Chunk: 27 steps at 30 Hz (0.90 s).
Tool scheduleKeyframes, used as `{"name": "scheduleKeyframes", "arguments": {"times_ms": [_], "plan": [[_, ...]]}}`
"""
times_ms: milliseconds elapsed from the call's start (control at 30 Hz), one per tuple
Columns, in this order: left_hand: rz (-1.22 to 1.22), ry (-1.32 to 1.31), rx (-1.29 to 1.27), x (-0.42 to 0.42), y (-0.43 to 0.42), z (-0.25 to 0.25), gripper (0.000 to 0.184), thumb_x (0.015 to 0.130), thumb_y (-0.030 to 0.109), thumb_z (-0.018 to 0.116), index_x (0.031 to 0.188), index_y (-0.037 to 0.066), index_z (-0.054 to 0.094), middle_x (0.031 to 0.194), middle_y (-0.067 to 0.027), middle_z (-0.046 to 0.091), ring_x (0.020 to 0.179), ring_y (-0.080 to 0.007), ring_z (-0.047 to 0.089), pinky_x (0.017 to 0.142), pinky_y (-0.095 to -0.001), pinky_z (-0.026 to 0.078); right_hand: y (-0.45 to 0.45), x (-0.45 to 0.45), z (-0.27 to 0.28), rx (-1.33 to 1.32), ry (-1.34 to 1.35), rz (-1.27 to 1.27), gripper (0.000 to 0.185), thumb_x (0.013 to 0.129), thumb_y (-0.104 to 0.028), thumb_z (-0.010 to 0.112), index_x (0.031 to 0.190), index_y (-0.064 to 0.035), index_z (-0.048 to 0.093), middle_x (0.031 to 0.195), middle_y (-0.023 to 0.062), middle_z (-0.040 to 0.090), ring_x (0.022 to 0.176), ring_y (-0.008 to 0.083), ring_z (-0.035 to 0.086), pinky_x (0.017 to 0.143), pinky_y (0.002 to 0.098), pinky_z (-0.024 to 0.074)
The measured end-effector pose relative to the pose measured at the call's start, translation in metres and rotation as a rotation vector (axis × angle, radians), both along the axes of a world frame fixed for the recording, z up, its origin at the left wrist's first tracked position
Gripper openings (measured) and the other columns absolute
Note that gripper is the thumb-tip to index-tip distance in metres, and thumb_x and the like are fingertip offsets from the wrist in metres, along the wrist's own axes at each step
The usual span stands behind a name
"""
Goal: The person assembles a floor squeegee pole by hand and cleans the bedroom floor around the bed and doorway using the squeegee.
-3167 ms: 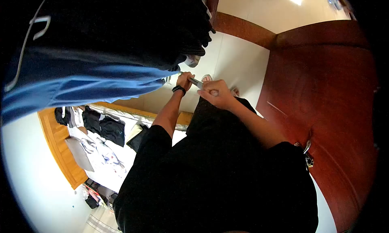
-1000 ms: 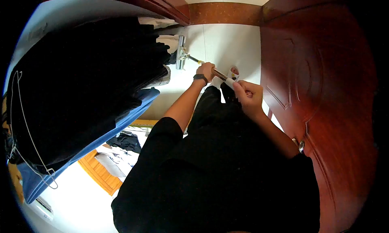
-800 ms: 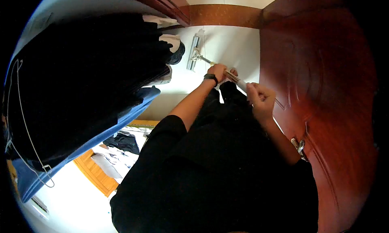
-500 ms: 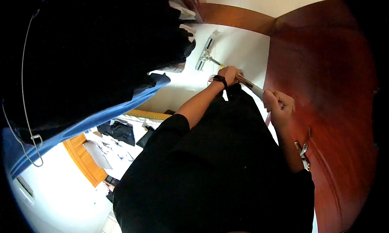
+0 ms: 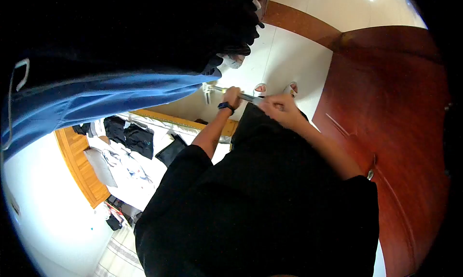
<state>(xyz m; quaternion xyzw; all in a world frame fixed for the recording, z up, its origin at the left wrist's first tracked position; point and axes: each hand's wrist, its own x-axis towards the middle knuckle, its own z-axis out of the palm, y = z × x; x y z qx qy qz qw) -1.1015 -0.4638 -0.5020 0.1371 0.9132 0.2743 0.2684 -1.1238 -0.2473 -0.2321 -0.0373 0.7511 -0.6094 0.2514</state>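
A mop (image 5: 247, 97) is held across the front of my body. My left hand (image 5: 232, 98), with a dark watch on its wrist, is closed around the pole nearer the mop head. Further up, my right hand (image 5: 279, 108) wraps the grey grip, its fingers slightly blurred. The pale mop head (image 5: 208, 93) shows only in part beside the hanging blue garment (image 5: 130, 96); the rest of it is hidden. Just past the pole, my two feet in light slippers (image 5: 260, 90) stand on the white tiled floor (image 5: 277, 50).
Dark clothes (image 5: 120, 31) hang close at upper left, with a wire hanger (image 5: 20, 74). A reddish wooden door (image 5: 386, 103) with a metal handle (image 5: 370, 175) stands at right. Behind on the left is a bed (image 5: 130, 185) with clothes on it. A brown threshold (image 5: 304, 24) crosses the floor.
The mop head has swung from the floor near the threshold back toward the left, beside the blue garment. Both hands have moved left with the pole, and my feet have come into clearer view.
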Motion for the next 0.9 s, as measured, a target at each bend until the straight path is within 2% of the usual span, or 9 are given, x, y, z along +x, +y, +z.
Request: {"name": "scheduleKeyframes", "arguments": {"times_ms": [33,67,133,267,367,533,667,800,900], "plan": [[0.244,-0.157,0.091,0.019,-0.017,-0.062,0.018,0.078,0.022,0.065,0.076,0.004,0.063,0.087,-0.0200,0.065,0.085,-0.0391,0.063,0.075,-0.0479,0.053,-0.016,0.001,-0.014,0.015,0.025,0.029,0.043,0.091,-0.024,0.066,0.062,-0.0015,0.045,0.055,-0.0024,0.032,0.056,0.0068,0.029,0.049,0.0286,0.0249],[0.460,-0.162,0.464,0.046,-0.042,-0.151,0.022,0.078,0.022,0.062,0.071,0.001,0.057,0.073,-0.0178,0.061,0.069,-0.0346,0.062,0.064,-0.0440,0.053,-0.030,0.000,-0.023,0.020,0.023,0.032,0.043,0.091,-0.024,0.066,0.062,-0.0015,0.045,0.055,-0.0024,0.032,0.056,0.0068,0.029,0.049,0.0286,0.0249],[1.230,-0.965,0.787,0.014,-0.050,-0.079,0.019,0.077,0.016,0.060,0.069,0.000,0.053,0.059,-0.0126,0.049,0.055,-0.0266,0.056,0.054,-0.0388,0.049,-0.052,-0.003,-0.034,-0.069,-0.026,0.070,0.045,0.090,-0.024,0.068,0.060,-0.0012,0.043,0.054,-0.0031,0.032,0.054,0.0073,0.028,0.048,0.0298,0.0233],[1.105,-0.884,0.741,-0.003,-0.040,-0.040,0.019,0.078,0.013,0.057,0.068,-0.001,0.050,0.055,-0.0081,0.039,0.051,-0.0203,0.050,0.051,-0.0358,0.046,-0.051,-0.014,-0.029,-0.004,-0.028,0.048,0.041,0.093,-0.021,0.064,0.058,-0.0024,0.052,0.049,-0.0020,0.045,0.047,0.0040,0.040,0.046,0.0247,0.0304],[0.170,0.175,0.114,0.006,-0.014,-0.039,0.031,0.084,0.030,0.066,0.074,0.001,0.059,0.064,-0.0176,0.059,0.064,-0.0352,0.063,0.059,-0.0431,0.052,-0.033,-0.008,-0.026,-0.011,-0.103,-0.127,0.044,0.093,-0.021,0.064,0.055,-0.0051,0.050,0.049,-0.0037,0.044,0.045,0.0039,0.038,0.043,0.0250,0.0273],[0.102,-0.010,0.000,-0.017,0.055,0.007,0.030,0.087,0.032,0.065,0.078,0.004,0.069,0.085,-0.0217,0.067,0.081,-0.0404,0.066,0.071,-0.0467,0.055,0.007,-0.014,0.013,0.017,-0.055,-0.210,0.045,0.093,-0.022,0.064,0.054,-0.0068,0.047,0.049,-0.0042,0.043,0.046,0.0031,0.038,0.044,0.0232,0.0270],[0.066,-0.013,0.099,-0.039,0.116,0.023,0.026,0.073,0.030,0.073,0.082,0.006,0.068,0.090,-0.0203,0.066,0.088,-0.0389,0.064,0.077,-0.0475,0.053,0.046,-0.021,0.051,0.039,-0.015,-0.323,0.044,0.093,-0.021,0.064,0.055,-0.0085,0.046,0.051,-0.0048,0.042,0.047,0.0028,0.037,0.044,0.0226,0.0270],[0.082,-0.069,0.050,-0.044,0.187,0.049,0.016,0.077,0.021,0.070,0.085,0.007,0.068,0.093,-0.0190,0.065,0.088,-0.0380,0.064,0.077,-0.0459,0.053,0.111,-0.002,0.057,0.077,0.047,-0.420,0.045,0.090,-0.026,0.067,0.055,-0.0053,0.049,0.050,-0.0048,0.042,0.048,0.0027,0.037,0.045,0.0249,0.0257],[-0.033,-0.048,0.064,-0.042,0.232,0.055,0.022,0.085,0.029,0.063,0.085,0.007,0.068,0.096,-0.0181,0.065,0.090,-0.0365,0.064,0.077,-0.0443,0.053,0.149,0.032,0.053,0.075,0.060,-0.543,0.043,0.091,-0.023,0.067,0.055,-0.0057,0.047,0.050,-0.0045,0.042,0.048,0.0028,0.037,0.045,0.0243,0.0263]]}}
